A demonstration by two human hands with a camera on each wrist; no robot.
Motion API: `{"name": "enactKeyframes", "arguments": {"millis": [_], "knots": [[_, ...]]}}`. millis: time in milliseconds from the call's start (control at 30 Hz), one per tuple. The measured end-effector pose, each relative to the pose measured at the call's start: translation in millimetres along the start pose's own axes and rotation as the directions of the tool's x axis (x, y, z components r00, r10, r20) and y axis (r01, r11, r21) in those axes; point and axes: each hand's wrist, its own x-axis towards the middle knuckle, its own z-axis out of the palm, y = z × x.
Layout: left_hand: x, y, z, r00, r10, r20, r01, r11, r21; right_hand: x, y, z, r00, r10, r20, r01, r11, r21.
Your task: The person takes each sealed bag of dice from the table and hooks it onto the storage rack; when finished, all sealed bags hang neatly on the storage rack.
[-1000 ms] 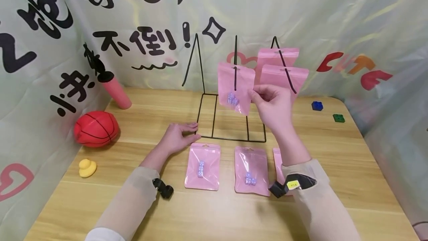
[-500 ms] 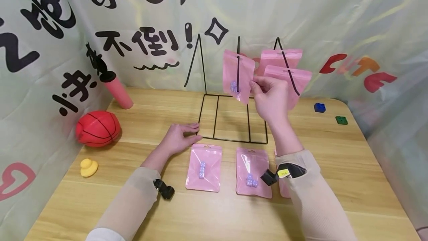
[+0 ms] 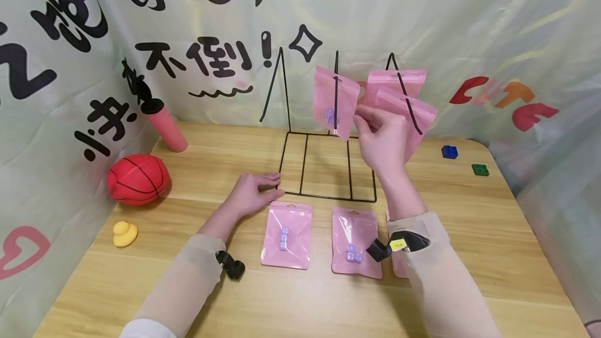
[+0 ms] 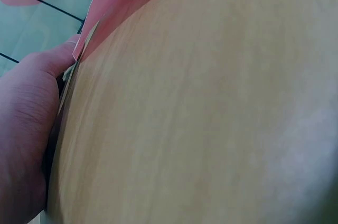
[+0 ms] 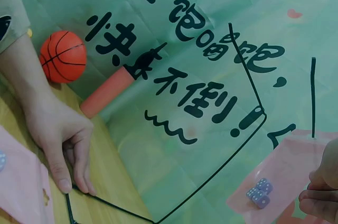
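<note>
My right hand [image 3: 386, 137] pinches the right edge of a pink zip bag [image 3: 324, 90] with lilac dice [image 5: 259, 193] inside. The bag hangs tilted on the middle prong of a black wire display rack [image 3: 324, 196], the prong passing through its top hole. At the rack's near left base corner, my left hand [image 3: 251, 193] holds the wire between thumb and fingers. Two more pink bags [image 3: 396, 80] hang on the right prong, the front one partly behind my right hand. The left prong [image 3: 271, 85] carries no bag.
On the table lie a pink bag [image 3: 286, 254] at left, another [image 3: 352, 228] in the middle, and one [image 3: 399, 265] mostly under the right forearm. A red ball [image 3: 138, 179], yellow duck [image 3: 124, 234] and pink cylinder [image 3: 165, 128] stand left; blue [image 3: 449, 152] and green bricks [image 3: 480, 170] lie right.
My right hand has moved the pink bag up and back along the middle prong. The front bag on the right prong has tilted. My left hand stays at the rack's corner.
</note>
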Motion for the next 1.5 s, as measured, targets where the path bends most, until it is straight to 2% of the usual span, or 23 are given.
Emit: {"name": "enactKeyframes", "arguments": {"millis": [133, 467, 667, 800, 967, 1233, 1500], "knots": [[0.3, 1.1, 0.8, 1.000, -0.004, 0.000, 0.004, 1.000, -0.002, -9.7, 4, -11, 1.000, -0.009, 0.018, 0.009, 1.000, -0.015], [0.4, 1.0, 1.0, 1.000, 0.002, -0.006, -0.003, 1.000, -0.019, -35.4, 10, -40, 0.992, -0.076, 0.101, 0.073, 0.997, 0.033], [0.9, 0.6, -0.2, 1.000, -0.003, -0.007, 0.003, 1.000, -0.016, -45.3, 23, -55, 0.984, -0.092, 0.149, 0.077, 0.991, 0.108], [1.1, 0.7, 0.2, 1.000, 0.004, -0.014, -0.005, 1.000, -0.015, -51.1, 36, -68, 0.985, -0.089, 0.146, 0.075, 0.992, 0.098], [0.8, 1.8, 0.3, 1.000, 0.009, -0.019, -0.010, 1.000, -0.023, -59.3, 53, -88, 0.980, -0.031, 0.194, 0.020, 0.998, 0.059], [1.0, 1.8, -0.1, 1.000, 0.011, -0.024, -0.012, 1.000, -0.020, -77.0, 80, -121, 0.946, 0.080, 0.313, -0.056, 0.995, -0.086], [-0.1, 1.7, 1.1, 0.999, 0.010, -0.032, -0.011, 1.000, -0.019, -98.2, 101, -146, 0.928, 0.169, 0.331, -0.106, 0.974, -0.201]]}}
